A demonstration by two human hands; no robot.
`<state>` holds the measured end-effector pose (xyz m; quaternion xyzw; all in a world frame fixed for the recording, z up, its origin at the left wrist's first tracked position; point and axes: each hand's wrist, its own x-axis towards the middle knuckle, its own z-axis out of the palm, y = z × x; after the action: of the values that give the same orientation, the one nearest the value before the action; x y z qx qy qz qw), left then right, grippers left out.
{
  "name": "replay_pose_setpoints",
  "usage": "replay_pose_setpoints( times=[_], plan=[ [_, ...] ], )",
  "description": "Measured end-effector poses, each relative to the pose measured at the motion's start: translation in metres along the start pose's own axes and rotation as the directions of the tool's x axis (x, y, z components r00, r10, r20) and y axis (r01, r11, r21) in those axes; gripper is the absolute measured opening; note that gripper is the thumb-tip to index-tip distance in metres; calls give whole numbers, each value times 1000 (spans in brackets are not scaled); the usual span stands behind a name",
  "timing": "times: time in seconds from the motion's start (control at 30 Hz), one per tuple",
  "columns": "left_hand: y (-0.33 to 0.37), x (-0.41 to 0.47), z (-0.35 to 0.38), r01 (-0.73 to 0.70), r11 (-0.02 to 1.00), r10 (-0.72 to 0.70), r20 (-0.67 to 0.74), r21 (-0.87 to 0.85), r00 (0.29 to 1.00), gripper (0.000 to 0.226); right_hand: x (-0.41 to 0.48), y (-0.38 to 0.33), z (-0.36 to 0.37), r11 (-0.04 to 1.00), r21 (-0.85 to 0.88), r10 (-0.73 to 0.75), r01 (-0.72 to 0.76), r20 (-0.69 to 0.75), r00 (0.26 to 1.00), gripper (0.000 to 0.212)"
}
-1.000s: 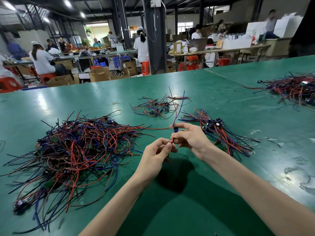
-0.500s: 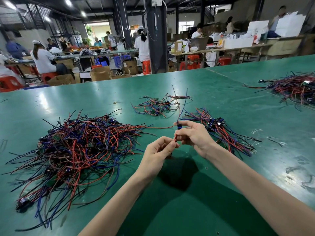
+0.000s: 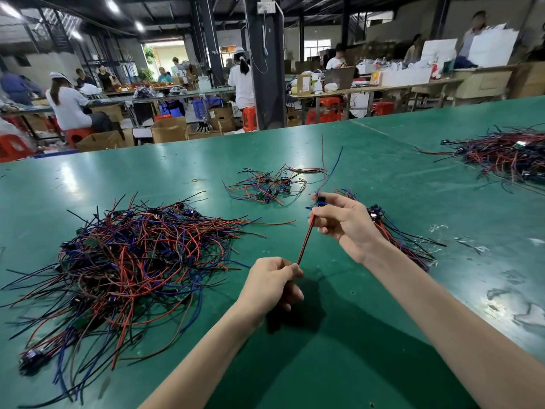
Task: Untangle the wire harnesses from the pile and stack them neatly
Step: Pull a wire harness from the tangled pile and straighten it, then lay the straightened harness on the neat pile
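Over green table (image 3: 368, 160) — left hand (image 3: 272, 286), right hand (image 3: 348, 224) pinch harness (image 3: 305, 241) taut.

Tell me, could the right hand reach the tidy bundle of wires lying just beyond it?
Probably yes: the right hand hovers right beside the tidy bundle, nothing between them, though it holds a harness.

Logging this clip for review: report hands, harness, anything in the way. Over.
Left hand pinches harness wire ends; right hand grips its connector end. Harness pulled straight between them, clear of tangled pile. Sorted bundle beside right hand; nothing blocking.
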<state>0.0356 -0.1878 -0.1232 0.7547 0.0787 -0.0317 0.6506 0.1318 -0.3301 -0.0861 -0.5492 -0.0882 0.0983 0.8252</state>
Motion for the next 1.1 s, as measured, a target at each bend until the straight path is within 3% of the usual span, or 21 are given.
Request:
replay_pose_setpoints(
  times=[0.13, 0.37, 0.43, 0.53, 0.7, 0.87, 1.1],
  plan=[
    [-2, 0, 1, 2, 999, -6, 67, 51, 998, 25, 0, 0, -2, 998, -49, -27, 25, -25, 999, 24],
    [-7, -4, 5, -122, 982, 93, 192, 147, 977, 23, 13, -27, -20, 908, -386, -230, 163, -133, 964, 30],
    [-8, -4, 4, -129, 983, 101, 207, 128, 973, 21, 20, -39, -39, 798, -584, -307, 151, -178, 935, 33],
    [-8, -3, 1, -127, 985, 100, 217, 114, 971, 20, 33, -37, -66, 442, -897, -431, -19, -231, 872, 35],
    [-10, 0, 1, -128, 982, 94, 227, 139, 969, 20, 43, -12, -88, 258, -953, -403, -161, -258, 878, 25],
    [-7, -2, 5, -118, 985, 83, 249, 129, 965, 19, 40, -8, -94, 147, -976, -428, -158, -207, 880, 18],
    [-5, -3, 6, -118, 984, 81, 248, 137, 965, 19, 35, -8, -91, 40, -986, -434, -163, -164, 886, 33]
  ],
)
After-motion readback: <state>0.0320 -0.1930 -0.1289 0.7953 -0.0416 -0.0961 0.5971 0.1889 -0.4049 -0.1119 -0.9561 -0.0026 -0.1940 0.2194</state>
